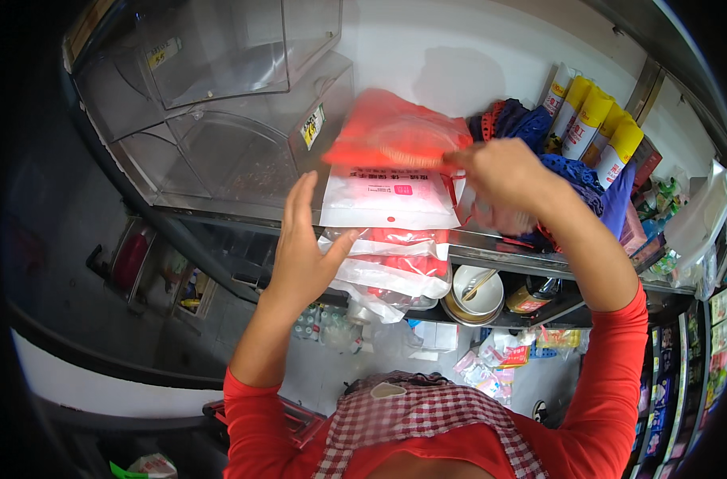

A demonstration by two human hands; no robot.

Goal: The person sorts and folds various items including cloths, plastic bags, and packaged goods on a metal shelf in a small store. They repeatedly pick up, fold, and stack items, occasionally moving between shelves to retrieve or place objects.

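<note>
My right hand (513,179) pinches the right edge of a red plastic packet (399,129); both are blurred. Just under that packet lies a white-topped package (387,200) with pink print and a small punched hole. More clear packages with white headers (393,284) and red contents overlap below it, hanging past the shelf's front edge. Left of the stack, my left hand (306,245) is raised with its fingers apart and holds nothing. Its thumb tip is by the stack's left edge; I cannot tell whether it touches.
Clear plastic bins (231,149) with price tags stand on the left. To the right are dark blue and red fabric items (519,123) and several yellow-capped spray cans (594,114). Below the shelf sit a white bowl with chopsticks (477,290) and a dark bottle (531,296).
</note>
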